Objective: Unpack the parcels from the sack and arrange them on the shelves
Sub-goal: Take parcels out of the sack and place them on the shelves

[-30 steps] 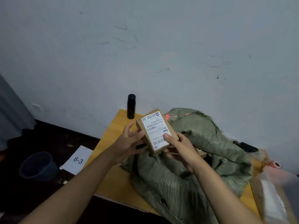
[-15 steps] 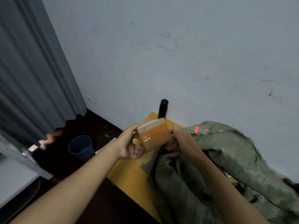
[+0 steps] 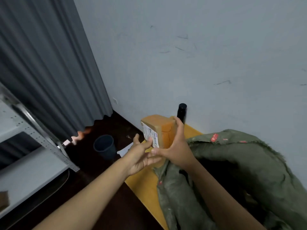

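Observation:
A small brown cardboard parcel with a white label on its left face stands upright in the air above the yellow table's corner. My right hand grips it from the right side and underneath, fingers up its back edge. My left hand is palm up just left of the parcel, fingers spread and straight, fingertips touching its labelled face. The green woven sack lies open on the table at the right. A grey metal shelf unit stands at the left edge.
A black bottle stands on the yellow table against the wall behind the parcel. A dark bin and a white sheet sit on the dark floor. A grey curtain hangs left. A brown item lies on the shelf.
The view has swung left, bringing the shelf unit in. The parcel has turned upright with its label facing left, and my left hand has let go and opened beside it.

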